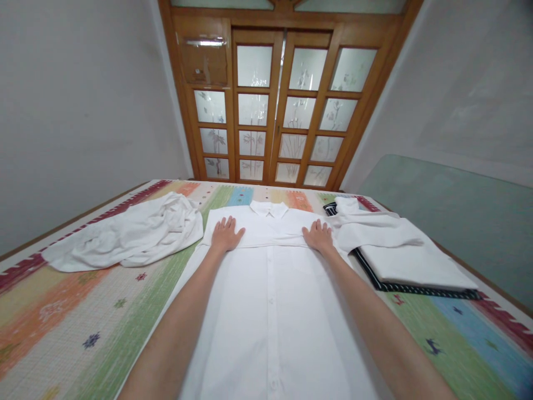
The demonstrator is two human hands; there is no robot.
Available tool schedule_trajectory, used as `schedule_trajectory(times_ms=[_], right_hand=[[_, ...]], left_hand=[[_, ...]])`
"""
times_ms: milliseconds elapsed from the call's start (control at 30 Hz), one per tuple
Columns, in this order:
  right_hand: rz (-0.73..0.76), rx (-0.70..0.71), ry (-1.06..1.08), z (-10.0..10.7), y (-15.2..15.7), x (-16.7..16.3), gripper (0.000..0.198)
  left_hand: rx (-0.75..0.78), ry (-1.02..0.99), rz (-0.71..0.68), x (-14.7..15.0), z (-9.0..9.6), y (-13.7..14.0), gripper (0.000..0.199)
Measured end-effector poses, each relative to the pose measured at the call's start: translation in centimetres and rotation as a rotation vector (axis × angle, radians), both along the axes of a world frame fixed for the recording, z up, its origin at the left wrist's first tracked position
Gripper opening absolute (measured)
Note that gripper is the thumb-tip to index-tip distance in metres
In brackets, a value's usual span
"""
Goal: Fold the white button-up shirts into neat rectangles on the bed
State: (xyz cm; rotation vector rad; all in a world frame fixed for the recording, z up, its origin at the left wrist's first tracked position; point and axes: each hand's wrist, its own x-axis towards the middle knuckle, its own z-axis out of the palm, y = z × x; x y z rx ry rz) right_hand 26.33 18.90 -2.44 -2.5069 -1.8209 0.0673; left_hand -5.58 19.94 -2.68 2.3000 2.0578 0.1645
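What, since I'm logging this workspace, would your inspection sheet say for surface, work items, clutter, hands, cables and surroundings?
Surface: multicoloured patterned cover, under the garments.
Work items: white button-front shirt, spread front up, collar towards the wooden doors.
Clutter: crumpled white fabric on the left; folded white and black fabric on the right.
Hands: left hand and right hand flat on the shirt's upper front, both open.
Cables: nothing seen.
Surroundings: doors ahead, grey walls either side, pale green panel on the right.
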Motion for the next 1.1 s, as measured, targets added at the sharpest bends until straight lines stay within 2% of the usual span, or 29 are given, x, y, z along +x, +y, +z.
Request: schedule_trajectory(times_ms=[67,133,367,433,500,633,833,1100], right_hand=[[-0.017,0.019,0.02,0.3,0.4,-1.4,0.074],[0.047,0.036,0.043,0.8,0.7,-3.7,0.071],[0.675,0.16,0.146,1.2,0.3,-14.7,0.06],[0.769,0.14,0.182,0.8,-0.1,-16.6,0.057],[0.777,0.112,0.194,0.3,-0.3,-17.2,0.057],[0.675,0.077,0.188,0.0,-0.3,-15.5,0.064],[0.453,0.02,0.129,0.2,-0.3,-9.9,0.068],[0.323,0.012,0.054,-0.6,-1.0,-2.7,0.067]], left_hand=[[0.001,0.009,0.005,0.1,0.0,0.0,0.074],[-0.006,0.014,0.009,0.1,0.0,-0.1,0.074],[0.0,0.033,-0.003,-0.1,-0.1,0.1,0.073],[0.005,0.047,-0.008,-0.2,-0.3,0.3,0.07],[0.003,0.052,-0.005,-0.3,-0.3,0.4,0.069],[-0.02,0.039,0.001,-0.2,-0.1,0.4,0.069],[-0.044,0.032,0.004,-0.1,0.4,0.2,0.069],[-0.021,0.043,-0.01,-0.1,0.2,0.3,0.067]])
